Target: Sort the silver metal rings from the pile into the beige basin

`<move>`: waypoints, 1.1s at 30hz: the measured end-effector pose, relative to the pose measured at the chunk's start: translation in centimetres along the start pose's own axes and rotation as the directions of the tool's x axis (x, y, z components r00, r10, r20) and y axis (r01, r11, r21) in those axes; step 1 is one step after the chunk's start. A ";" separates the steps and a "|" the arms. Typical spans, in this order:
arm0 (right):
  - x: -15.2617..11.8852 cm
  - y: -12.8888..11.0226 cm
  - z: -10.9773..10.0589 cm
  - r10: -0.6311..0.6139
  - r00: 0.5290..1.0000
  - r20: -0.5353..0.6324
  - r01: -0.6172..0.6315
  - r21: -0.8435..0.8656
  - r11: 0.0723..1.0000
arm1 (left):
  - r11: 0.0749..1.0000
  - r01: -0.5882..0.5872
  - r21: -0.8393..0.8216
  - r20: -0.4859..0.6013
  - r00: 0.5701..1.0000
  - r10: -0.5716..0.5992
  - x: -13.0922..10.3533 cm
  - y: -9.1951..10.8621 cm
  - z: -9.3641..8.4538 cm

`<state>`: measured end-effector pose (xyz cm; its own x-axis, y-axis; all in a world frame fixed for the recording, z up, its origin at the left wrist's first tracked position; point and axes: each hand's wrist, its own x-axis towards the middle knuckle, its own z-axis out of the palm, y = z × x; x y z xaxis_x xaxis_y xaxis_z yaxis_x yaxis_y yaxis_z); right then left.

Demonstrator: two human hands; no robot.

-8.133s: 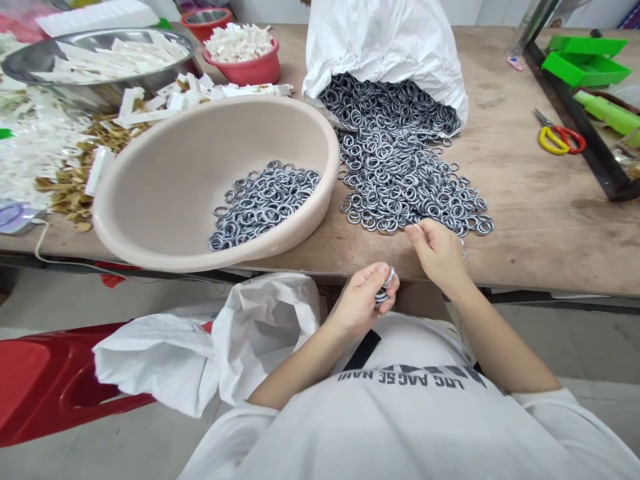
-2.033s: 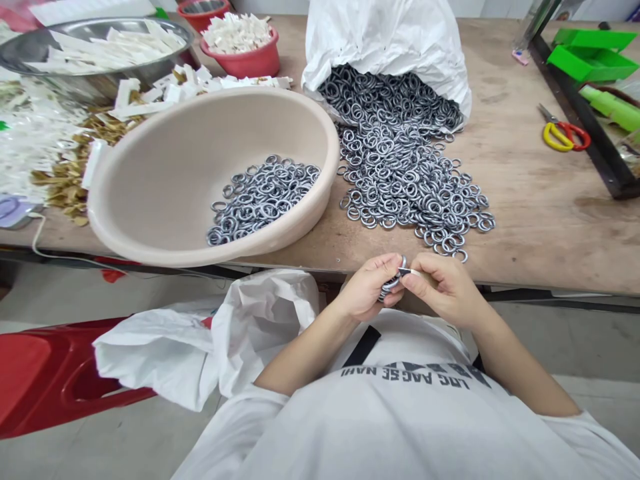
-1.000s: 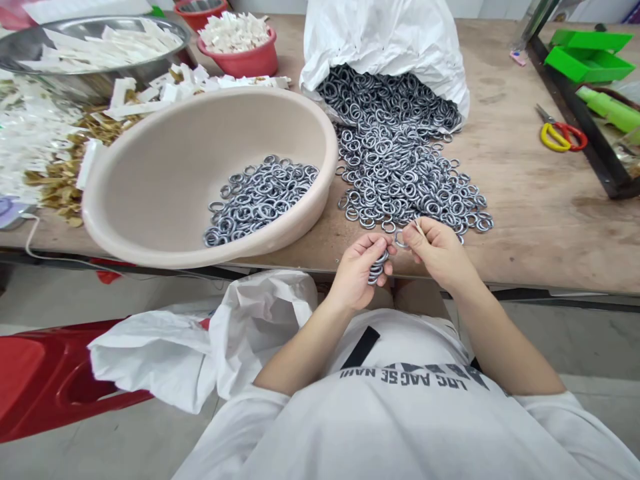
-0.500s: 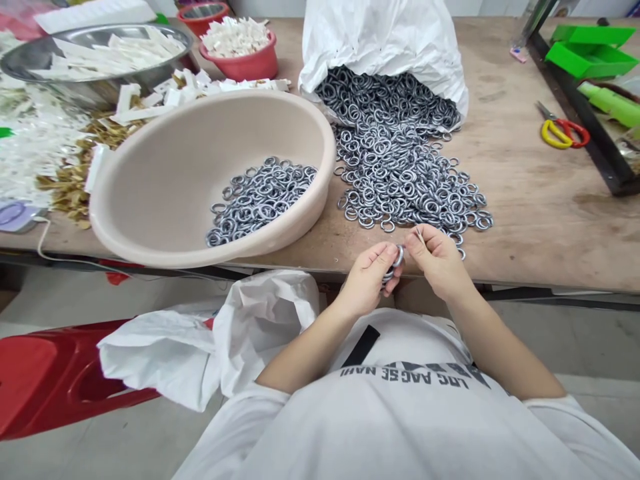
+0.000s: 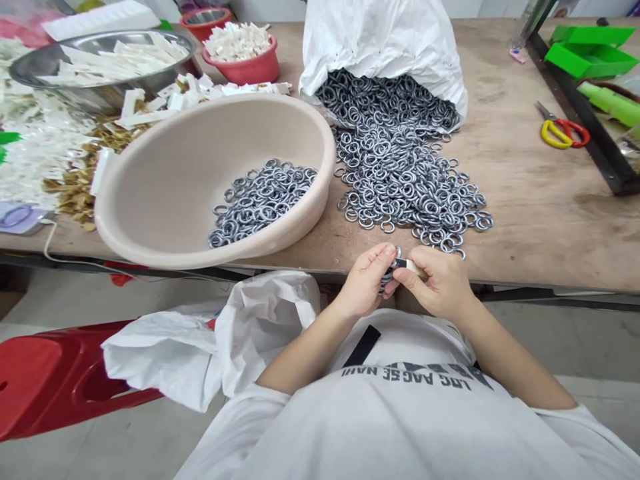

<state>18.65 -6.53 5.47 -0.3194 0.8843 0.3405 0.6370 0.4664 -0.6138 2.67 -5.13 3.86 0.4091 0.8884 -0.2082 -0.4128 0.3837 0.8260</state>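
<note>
Near the table's front edge, my left hand (image 5: 371,280) is closed on several grey rings (image 5: 385,283), one of which stands up past the thumb. My right hand (image 5: 440,280) grips a small tool (image 5: 414,268) with a pale body and a flat dark end; its exact kind is unclear. The dark end touches or nearly touches the rings in my left hand. Just beyond my hands a pile of grey rings (image 5: 405,173) spills from a white sack (image 5: 383,37). To the left, a beige basin (image 5: 155,180) holds more of these rings.
Red-and-yellow-handled scissors (image 5: 563,133) lie at right, before a dark metal frame (image 5: 590,127) and green trays (image 5: 590,57). At back left are a steel bowl (image 5: 100,87), a red bowl (image 5: 245,67) and loose white pieces (image 5: 45,160). Below hangs another white sack (image 5: 267,313) beside a red stool (image 5: 30,380).
My right hand has turned and lowered, bringing the small tool's dark end to the rings in my left hand. My left hand has barely moved.
</note>
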 end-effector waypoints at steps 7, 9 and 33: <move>0.0 0.2 -0.1 0.035 0.999 0.025 -0.036 0.038 0.999 | 0.999 -0.019 0.051 0.035 0.999 0.017 -0.3 -0.2 -0.5; 0.3 1.2 -0.2 0.102 0.994 0.031 -0.103 0.054 0.993 | 0.995 -0.004 0.097 0.098 0.995 -0.006 -0.8 -0.2 -0.5; 4.8 1.9 2.2 0.255 0.967 0.004 -0.255 -0.005 0.967 | 0.999 -0.024 0.031 0.015 1.000 0.024 -1.6 0.7 -1.6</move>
<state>16.76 -1.41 4.35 -0.1487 0.9742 0.1700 0.7010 0.2251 -0.6767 0.39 -5.83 3.93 0.4113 0.8934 -0.1805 -0.3973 0.3540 0.8467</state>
